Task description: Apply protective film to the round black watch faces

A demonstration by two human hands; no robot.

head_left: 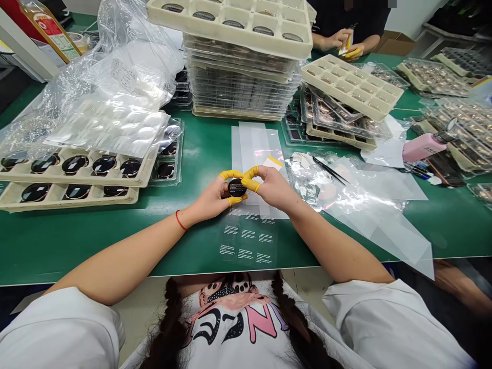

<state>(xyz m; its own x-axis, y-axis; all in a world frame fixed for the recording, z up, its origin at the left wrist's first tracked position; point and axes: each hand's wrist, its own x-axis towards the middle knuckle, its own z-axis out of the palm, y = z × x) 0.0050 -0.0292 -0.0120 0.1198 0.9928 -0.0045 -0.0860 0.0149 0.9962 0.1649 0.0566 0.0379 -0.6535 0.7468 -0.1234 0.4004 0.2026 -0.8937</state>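
Yellow finger covers are on the fingers of both hands. My left hand grips a round black disc printed with small white text, its thumb below and a finger above. My right hand pinches at the disc's upper right edge with thumb and index finger. Under the hands lie white translucent sheets, with a small yellow-and-white piece just beyond my right hand. A clear sheet of printed text labels lies on the green table nearer to me.
Trays of black discs and plastic bags are at the left. A tall tray stack stands ahead. To the right are more trays, black tweezers and a pink bottle. Another person's hands work across the table.
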